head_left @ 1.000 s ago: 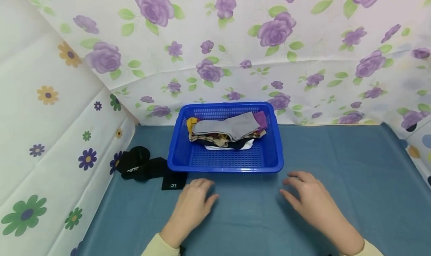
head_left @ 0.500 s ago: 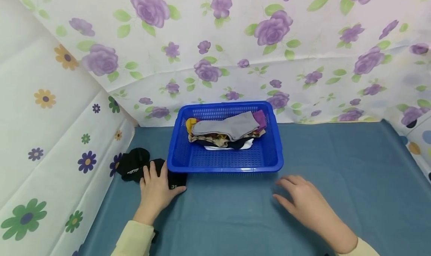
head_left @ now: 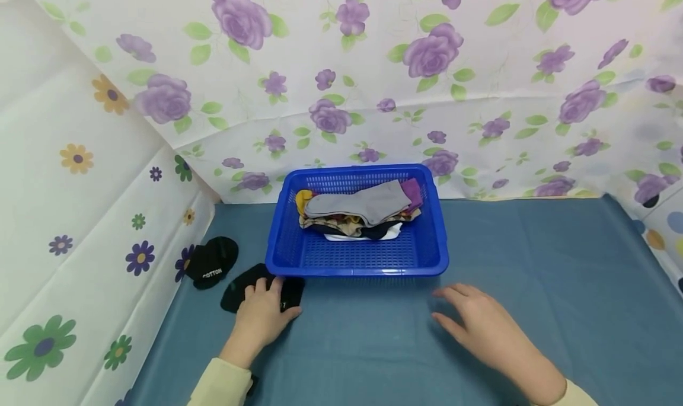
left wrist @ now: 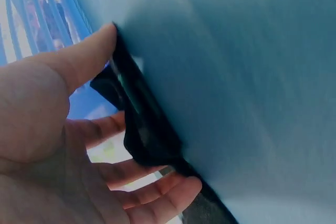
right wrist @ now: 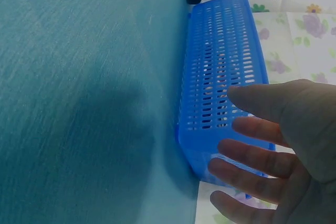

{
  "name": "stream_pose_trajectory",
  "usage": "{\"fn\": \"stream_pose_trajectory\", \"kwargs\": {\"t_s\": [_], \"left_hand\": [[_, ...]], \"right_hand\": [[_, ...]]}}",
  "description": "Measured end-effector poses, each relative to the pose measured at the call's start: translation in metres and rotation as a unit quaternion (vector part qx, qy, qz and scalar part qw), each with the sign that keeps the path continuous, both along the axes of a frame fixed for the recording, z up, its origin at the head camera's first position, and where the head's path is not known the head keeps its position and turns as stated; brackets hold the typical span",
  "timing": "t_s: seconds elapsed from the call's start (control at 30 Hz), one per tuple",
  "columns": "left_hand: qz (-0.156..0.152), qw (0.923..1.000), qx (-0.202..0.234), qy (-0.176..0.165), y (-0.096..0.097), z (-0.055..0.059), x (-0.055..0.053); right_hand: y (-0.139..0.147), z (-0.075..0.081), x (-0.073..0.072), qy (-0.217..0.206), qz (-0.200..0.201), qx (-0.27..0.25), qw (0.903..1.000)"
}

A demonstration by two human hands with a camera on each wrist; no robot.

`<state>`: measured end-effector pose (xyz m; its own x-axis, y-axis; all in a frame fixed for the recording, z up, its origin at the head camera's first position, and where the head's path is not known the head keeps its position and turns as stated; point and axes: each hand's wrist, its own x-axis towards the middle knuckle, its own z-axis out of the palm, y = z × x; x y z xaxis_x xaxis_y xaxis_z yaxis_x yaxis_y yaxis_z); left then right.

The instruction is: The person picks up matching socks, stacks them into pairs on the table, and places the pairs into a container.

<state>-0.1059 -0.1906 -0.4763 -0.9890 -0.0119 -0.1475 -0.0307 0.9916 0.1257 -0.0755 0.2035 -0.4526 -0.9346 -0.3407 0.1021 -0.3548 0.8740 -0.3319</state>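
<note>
In the head view, my left hand [head_left: 260,318] grips a black sock [head_left: 239,292] lying by the front left corner of the blue basket [head_left: 357,272]. In the left wrist view, thumb and fingers bend around the dark fabric [left wrist: 149,129]. Another black sock [head_left: 210,262], bunched up and marked COTTON, lies further left. My right hand [head_left: 482,332] hovers in front of the basket's right corner, fingers loosely bent and holding nothing. Inside the basket lie a grey sock [head_left: 363,203], a purple piece [head_left: 412,194], a yellow piece [head_left: 303,200] and other folded socks.
Blue-green cloth [head_left: 533,264] covers the table. A flowered sheet [head_left: 373,56] hangs behind the basket, and another flowered sheet [head_left: 101,216] borders the left side. A patterned panel [head_left: 664,222] stands at the right edge.
My left hand has gone left to the black socks, then drawn one slightly toward me and right, apart from the bunched one. My right hand has shifted slightly left.
</note>
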Motion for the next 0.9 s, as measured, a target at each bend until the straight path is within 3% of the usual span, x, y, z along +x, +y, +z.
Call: {"fn": "stream_pose_trajectory", "kwargs": {"t_s": [0.23,0.33,0.43,0.57,0.67,0.8,0.9], "left_hand": [[-0.031,0.9993,0.014,0.014,0.031,0.002,0.017],[-0.06,0.9969,0.051,0.006,0.049,0.006,0.024],[-0.097,0.9895,0.106,-0.017,0.067,0.016,0.029],[-0.138,0.9704,0.191,-0.052,0.089,0.033,0.03],[-0.161,0.9531,0.249,-0.063,0.106,0.047,0.027],[-0.189,0.9289,0.312,-0.067,0.125,0.064,0.022],[-0.206,0.9112,0.351,-0.065,0.136,0.07,0.019]], "right_hand": [[-0.001,0.001,0.001,0.004,0.003,-0.002,1.0],[-0.003,0.002,0.002,0.0,0.004,0.003,1.0],[-0.006,0.005,0.003,-0.004,0.011,0.0,0.9999],[-0.012,0.014,0.006,0.002,0.023,-0.02,0.9995],[-0.016,0.022,0.01,0.018,0.056,-0.063,0.9963],[-0.025,0.034,0.013,0.068,0.115,-0.127,0.9828],[-0.033,0.041,0.015,0.12,0.12,-0.153,0.9736]]}}
